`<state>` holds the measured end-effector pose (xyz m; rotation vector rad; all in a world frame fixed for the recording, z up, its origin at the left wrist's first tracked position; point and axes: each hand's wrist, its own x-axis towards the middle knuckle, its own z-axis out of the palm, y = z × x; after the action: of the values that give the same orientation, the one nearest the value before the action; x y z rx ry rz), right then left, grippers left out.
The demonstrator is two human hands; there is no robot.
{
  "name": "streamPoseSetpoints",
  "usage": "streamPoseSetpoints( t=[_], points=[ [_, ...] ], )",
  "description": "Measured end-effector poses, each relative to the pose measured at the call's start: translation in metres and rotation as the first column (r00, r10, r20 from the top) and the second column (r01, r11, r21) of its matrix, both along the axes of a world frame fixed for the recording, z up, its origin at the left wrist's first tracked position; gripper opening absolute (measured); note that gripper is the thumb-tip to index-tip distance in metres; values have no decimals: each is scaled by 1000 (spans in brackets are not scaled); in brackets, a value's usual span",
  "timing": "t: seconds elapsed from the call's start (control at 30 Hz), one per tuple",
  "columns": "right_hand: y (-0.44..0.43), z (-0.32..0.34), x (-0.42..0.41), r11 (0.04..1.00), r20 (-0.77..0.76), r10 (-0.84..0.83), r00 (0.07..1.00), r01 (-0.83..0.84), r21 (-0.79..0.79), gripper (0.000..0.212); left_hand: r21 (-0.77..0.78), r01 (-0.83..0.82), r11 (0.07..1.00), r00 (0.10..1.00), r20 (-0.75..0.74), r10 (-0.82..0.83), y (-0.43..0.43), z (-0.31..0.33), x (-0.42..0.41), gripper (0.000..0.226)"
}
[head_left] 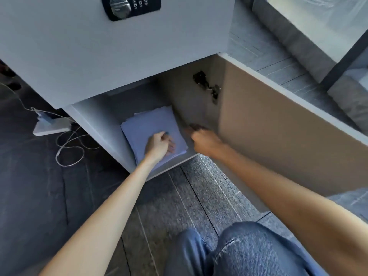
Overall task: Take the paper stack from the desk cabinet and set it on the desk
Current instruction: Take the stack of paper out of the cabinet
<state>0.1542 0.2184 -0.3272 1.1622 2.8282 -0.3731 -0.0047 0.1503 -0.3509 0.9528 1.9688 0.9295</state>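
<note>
Now my left hand lies on the paper stack, near the middle of the frame, with the palm down and the fingers spread flat over the top sheet; it presses on the paper and does not grip it. The stack lies on the floor of the open cabinet, close to the front edge, and its sheets are a little uneven at the corners. My right hand is just beside the stack, to the right of it, with the fingers curled in; it is blurred, so I cannot tell if it touches the paper or the cabinet floor. The cabinet door stands open at the right of the frame, and a dark hinge sits on its inner side. Above the opening, at the upper left of the frame, is a grey front panel with a black lock. At the left of the frame a white power strip lies on the dark floor with a white cable curled near it. My knee in blue jeans shows at the bottom of the frame.
</note>
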Motion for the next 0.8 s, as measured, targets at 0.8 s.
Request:
streamPoseSetpoints(
  t=[0.8],
  points=[
    [86, -180, -87, 234, 13, -880, 476, 456, -859, 12, -433, 200, 879, 665, -599, -446, 11, -164, -70, 52]
  ],
)
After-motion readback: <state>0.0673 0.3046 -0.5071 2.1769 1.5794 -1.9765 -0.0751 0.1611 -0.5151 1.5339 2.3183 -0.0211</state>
